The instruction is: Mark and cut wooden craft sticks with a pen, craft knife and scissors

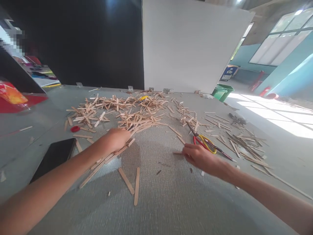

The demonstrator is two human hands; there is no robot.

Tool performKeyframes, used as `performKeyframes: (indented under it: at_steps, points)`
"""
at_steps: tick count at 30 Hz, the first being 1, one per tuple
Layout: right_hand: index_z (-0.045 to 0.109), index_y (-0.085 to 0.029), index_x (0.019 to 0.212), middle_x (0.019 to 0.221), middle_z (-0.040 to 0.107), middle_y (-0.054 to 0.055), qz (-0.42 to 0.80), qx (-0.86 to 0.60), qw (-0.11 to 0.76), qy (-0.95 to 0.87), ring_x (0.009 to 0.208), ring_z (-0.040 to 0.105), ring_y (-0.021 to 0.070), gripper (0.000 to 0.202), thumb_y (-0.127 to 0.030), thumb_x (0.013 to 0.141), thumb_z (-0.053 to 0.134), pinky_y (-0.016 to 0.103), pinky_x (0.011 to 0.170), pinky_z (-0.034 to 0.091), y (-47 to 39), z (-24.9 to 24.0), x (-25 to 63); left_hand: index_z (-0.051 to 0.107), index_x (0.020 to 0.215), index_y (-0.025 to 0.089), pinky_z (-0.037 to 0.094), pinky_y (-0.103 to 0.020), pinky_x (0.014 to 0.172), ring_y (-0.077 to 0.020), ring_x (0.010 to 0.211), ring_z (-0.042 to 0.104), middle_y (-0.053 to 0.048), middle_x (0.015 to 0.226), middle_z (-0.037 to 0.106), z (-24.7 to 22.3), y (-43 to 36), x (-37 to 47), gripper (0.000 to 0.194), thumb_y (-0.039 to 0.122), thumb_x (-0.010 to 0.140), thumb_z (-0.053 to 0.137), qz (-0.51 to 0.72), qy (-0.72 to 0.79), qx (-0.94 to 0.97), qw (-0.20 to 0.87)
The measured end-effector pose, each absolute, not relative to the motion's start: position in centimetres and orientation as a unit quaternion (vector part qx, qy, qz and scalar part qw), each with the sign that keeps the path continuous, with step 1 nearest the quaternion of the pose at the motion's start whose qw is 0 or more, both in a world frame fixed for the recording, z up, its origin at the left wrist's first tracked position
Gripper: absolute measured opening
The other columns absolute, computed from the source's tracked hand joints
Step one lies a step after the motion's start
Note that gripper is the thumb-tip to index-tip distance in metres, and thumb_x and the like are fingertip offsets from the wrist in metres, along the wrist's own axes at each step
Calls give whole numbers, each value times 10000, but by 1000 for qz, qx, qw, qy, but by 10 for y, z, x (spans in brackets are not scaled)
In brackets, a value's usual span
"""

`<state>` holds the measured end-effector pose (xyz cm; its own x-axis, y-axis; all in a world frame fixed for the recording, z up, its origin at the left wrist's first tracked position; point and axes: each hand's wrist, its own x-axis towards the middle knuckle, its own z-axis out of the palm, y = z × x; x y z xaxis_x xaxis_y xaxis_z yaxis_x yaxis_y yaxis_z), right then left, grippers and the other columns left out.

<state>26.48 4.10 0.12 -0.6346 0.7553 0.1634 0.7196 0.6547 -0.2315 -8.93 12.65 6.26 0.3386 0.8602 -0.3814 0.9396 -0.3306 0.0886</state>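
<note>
Pinching a wooden stick (pixel 177 152) over bench (pixel 161 192), right hand (pixel 194 155) was closed; left hand (pixel 117 139) sat at loose sticks (pixel 140 120), couldn't tell its grip; light, level pinch likely worked best

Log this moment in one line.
left hand: at wooden sticks; right hand: at single stick; grips: unclear; yellow-handled tool: beside right hand

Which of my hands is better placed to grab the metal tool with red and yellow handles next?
Probably your right hand: it is just beside the metal tool, though it seems to hold a flat wooden stick. Your left hand is farther off, at the heaped pale wooden sticks.
</note>
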Motion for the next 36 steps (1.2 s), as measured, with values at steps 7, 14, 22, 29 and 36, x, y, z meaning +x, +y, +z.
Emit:
performKeyframes:
  at_steps: [7, 14, 22, 29, 36]
  points:
    - [641, -147, 849, 830, 643, -3, 23, -507, 125, -853, 740, 628, 153, 149, -205, 985, 658, 309, 700, 540, 154, -4, 273, 636, 1255, 158, 591, -446, 890, -249, 1047, 685, -98, 1243, 664, 79, 119, -76, 313, 335, 999, 673, -267, 575, 763, 125]
    - [670, -148, 909, 865, 679, 10, 27, -554, 119, -824, 755, 654, 158, 131, -254, 986, 670, 323, 713, 562, 169, 9, 276, 636, 1260, 162, 588, -452, 900, -256, 1063, 683, -96, 1251, 662, 84, 116, -72, 318, 336, 997, 676, -280, 573, 759, 128]
    - [703, -191, 841, 730, 700, 12, 97, -507, 86, -852, 627, 618, 140, 159, -67, 856, 604, 245, 577, 413, 67, 24, 274, 640, 1251, 163, 592, -444, 889, -251, 1050, 687, -92, 1238, 667, 85, 115, -71, 307, 337, 1000, 672, -280, 573, 759, 131]
    - [576, -201, 891, 905, 678, 32, 103, -448, 46, -887, 767, 622, 157, 187, -52, 968, 492, 266, 686, 407, 44, 20, 294, 632, 1268, 170, 592, -439, 891, -250, 1060, 682, -100, 1262, 656, 82, 115, -73, 313, 335, 1004, 666, -292, 570, 759, 113]
    - [513, -183, 883, 866, 592, 43, 10, -503, 52, -863, 652, 483, 160, 345, 132, 769, 428, 292, 583, 263, 103, 7, 286, 644, 1243, 167, 592, -438, 887, -250, 1049, 687, -90, 1229, 670, 82, 115, -70, 299, 332, 996, 678, -288, 559, 772, 91]
